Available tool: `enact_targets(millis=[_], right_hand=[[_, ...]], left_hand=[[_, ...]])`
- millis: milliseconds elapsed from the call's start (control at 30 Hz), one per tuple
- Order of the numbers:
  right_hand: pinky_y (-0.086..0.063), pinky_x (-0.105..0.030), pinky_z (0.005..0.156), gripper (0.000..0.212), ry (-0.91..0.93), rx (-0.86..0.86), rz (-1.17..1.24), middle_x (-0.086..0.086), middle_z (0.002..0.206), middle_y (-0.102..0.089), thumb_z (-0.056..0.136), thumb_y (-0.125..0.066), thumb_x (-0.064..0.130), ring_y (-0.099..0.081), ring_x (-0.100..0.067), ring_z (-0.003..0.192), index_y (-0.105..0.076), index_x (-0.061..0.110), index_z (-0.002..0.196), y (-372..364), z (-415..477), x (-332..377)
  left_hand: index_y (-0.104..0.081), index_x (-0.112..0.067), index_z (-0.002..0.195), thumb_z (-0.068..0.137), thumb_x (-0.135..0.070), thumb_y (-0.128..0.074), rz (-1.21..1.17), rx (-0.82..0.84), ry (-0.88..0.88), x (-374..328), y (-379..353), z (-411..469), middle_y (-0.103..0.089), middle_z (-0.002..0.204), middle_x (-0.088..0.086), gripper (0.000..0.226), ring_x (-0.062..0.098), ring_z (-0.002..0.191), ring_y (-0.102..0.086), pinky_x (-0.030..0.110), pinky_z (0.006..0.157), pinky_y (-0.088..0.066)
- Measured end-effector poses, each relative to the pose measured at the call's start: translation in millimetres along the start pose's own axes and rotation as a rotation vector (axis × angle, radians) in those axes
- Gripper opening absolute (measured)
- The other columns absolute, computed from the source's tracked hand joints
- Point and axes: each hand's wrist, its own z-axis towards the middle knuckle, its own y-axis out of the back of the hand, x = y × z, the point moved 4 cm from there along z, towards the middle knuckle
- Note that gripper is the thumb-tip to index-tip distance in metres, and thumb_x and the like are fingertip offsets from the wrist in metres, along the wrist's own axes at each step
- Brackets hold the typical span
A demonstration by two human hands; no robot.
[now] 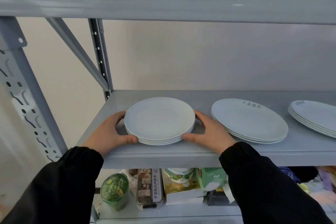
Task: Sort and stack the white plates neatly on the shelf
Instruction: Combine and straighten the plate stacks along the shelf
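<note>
A stack of several round white plates [159, 118] rests on the grey metal shelf [181, 152], left of centre. My left hand [111, 132] clasps the stack's left rim, thumb at the front. My right hand [209, 131] clasps its right rim the same way. To the right lies a low stack of larger oval white plates [249, 120] with dark lettering at the far edge. A third stack of oval plates [314, 116] sits at the far right, partly cut off by the frame.
A grey shelf board [163, 0] runs overhead, with goods on top. The perforated upright [23, 96] and a diagonal brace [76, 51] stand at the left. Below the plates' shelf sit a green jar [114, 189], boxes [149, 185] and packets.
</note>
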Motion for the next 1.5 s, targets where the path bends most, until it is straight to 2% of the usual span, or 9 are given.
enact_targets(millis=[200,333,500,867,1033,1167,1300,1400,1500], right_hand=[[-0.042,-0.032,0.103,0.094,0.006,0.035,0.001,0.023,0.140,-0.049,0.058,-0.076,0.068,-0.045,0.000,0.128,-0.036,0.046,0.140,0.5,-3.2,2.9],[-0.041,-0.030,0.102,0.095,0.016,0.040,-0.020,0.025,0.139,-0.048,0.060,-0.080,0.063,-0.045,0.001,0.125,-0.034,0.047,0.142,4.7,-10.9,-0.3],[-0.040,-0.027,0.098,0.094,0.023,0.020,-0.025,0.023,0.138,-0.049,0.063,-0.082,0.056,-0.045,-0.001,0.124,-0.034,0.045,0.143,8.5,-14.2,-1.6],[-0.038,-0.025,0.098,0.086,0.039,0.043,-0.027,0.032,0.132,-0.043,0.065,-0.078,0.063,-0.042,0.002,0.125,-0.030,0.053,0.135,11.0,-18.6,6.9],[-0.023,-0.019,0.110,0.101,0.100,-0.013,-0.099,0.029,0.149,-0.021,0.073,-0.072,0.060,-0.023,0.008,0.137,-0.013,0.040,0.153,49.1,-58.6,3.4],[-0.027,-0.021,0.107,0.105,0.060,-0.170,-0.064,0.025,0.148,-0.029,0.062,-0.063,0.075,-0.031,0.002,0.135,-0.020,0.040,0.152,116.7,-74.8,-33.1],[-0.028,-0.030,0.111,0.129,-0.092,-0.257,-0.046,0.019,0.153,-0.029,0.044,-0.051,0.098,-0.032,-0.007,0.139,-0.022,0.034,0.153,175.0,-77.6,-94.3],[-0.026,-0.034,0.114,0.138,-0.189,-0.174,-0.086,0.012,0.156,-0.027,0.037,-0.052,0.100,-0.029,-0.013,0.142,-0.018,0.035,0.154,197.3,-77.7,-130.7],[-0.027,-0.039,0.116,0.143,-0.235,-0.056,-0.097,0.007,0.159,-0.024,0.034,-0.055,0.099,-0.029,-0.016,0.143,-0.016,0.033,0.154,205.6,-75.8,-155.4]], left_hand=[[-0.051,-0.063,0.115,0.041,-0.068,-0.086,-0.024,0.030,0.002,1.4,1.3,-2.7,-0.052,0.125,-0.036,0.083,-0.003,0.128,-0.044,0.034,0.109,-0.034],[-0.055,-0.060,0.109,0.036,-0.070,-0.085,-0.039,0.022,0.006,1.8,1.0,-4.0,-0.057,0.113,-0.041,0.080,-0.022,0.112,-0.045,0.023,0.099,-0.035],[-0.055,-0.040,0.123,0.039,-0.067,-0.087,-0.031,0.011,0.032,7.5,1.7,-3.1,-0.059,0.126,-0.023,0.094,-0.009,0.121,-0.047,0.026,0.104,-0.035],[-0.050,-0.051,0.127,0.056,-0.070,-0.080,0.006,0.062,0.035,9.5,1.3,-5.3,-0.053,0.136,-0.026,0.079,-0.004,0.130,-0.043,0.037,0.114,-0.032],[-0.047,-0.036,0.141,0.083,-0.062,-0.062,-0.045,-0.248,0.023,-14.8,10.9,-20.5,-0.049,0.135,-0.029,0.065,0.006,0.133,-0.043,0.023,0.103,-0.030],[-0.048,-0.031,0.141,0.093,-0.044,-0.054,-0.053,-0.404,-0.113,-71.2,-15.0,-19.7,-0.053,0.140,-0.015,0.050,0.006,0.130,-0.048,0.032,0.108,-0.037],[-0.043,-0.042,0.140,0.088,-0.051,-0.054,-0.071,-0.292,-0.262,-141.7,-76.5,-9.3,-0.049,0.141,-0.023,0.053,-0.001,0.130,-0.046,0.027,0.105,-0.038],[-0.042,-0.037,0.143,0.090,-0.044,-0.054,-0.011,-0.206,-0.318,-180.9,-131.6,-4.5,-0.047,0.141,-0.026,0.055,-0.007,0.129,-0.045,0.019,0.105,-0.039],[-0.027,-0.039,0.150,0.086,-0.059,-0.055,0.062,-0.025,-0.266,-198.4,-187.9,6.4,-0.030,0.149,-0.030,0.073,-0.007,0.134,-0.034,0.018,0.107,-0.034]])
